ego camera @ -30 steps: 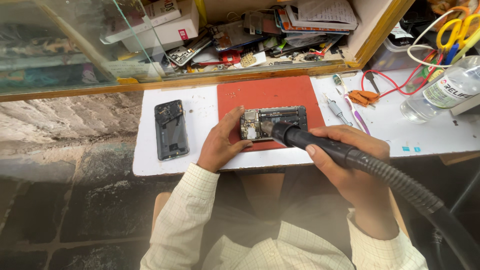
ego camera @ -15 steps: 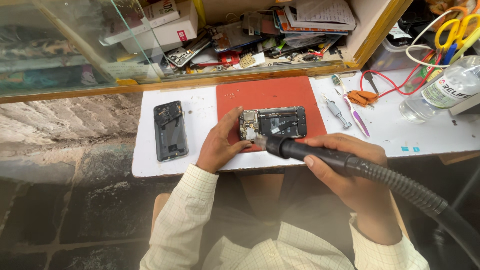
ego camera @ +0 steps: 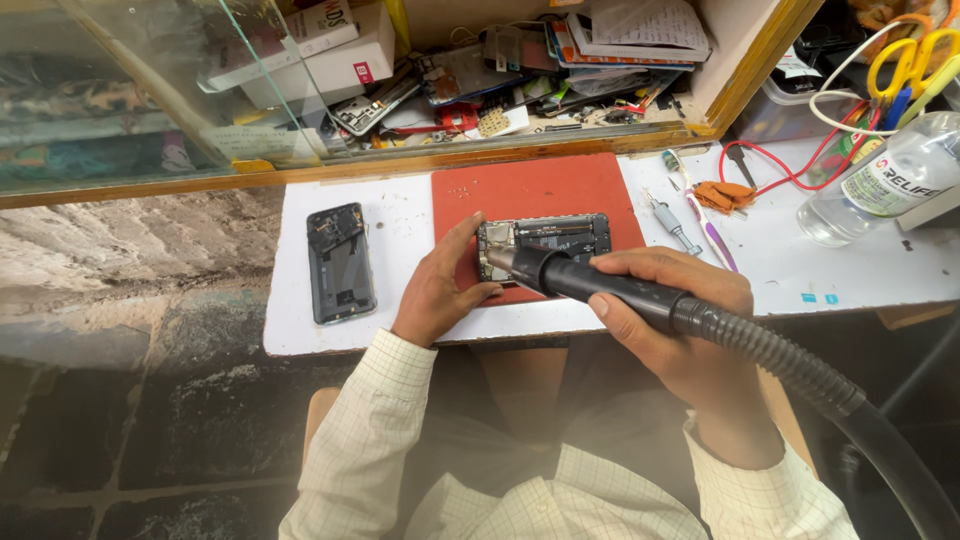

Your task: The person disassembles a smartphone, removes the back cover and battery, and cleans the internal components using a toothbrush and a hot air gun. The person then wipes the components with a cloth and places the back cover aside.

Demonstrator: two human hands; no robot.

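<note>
Red mat (ego camera: 560,185) matt rubbery; hose (ego camera: 800,365) ribbed black plastic; bottle (ego camera: 880,180) clear glossy plastic; frame (ego camera: 350,165) wood.

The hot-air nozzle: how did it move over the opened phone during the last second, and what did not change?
The right hand swept the nozzle from the middle of the opened phone toward its left end. The left hand stayed pressed at that end. The phone, the red mat and the second phone did not move.

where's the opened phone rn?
Head view, centre: the opened phone lies on the red mat, left hand at its left end, hot-air nozzle over it.
</note>
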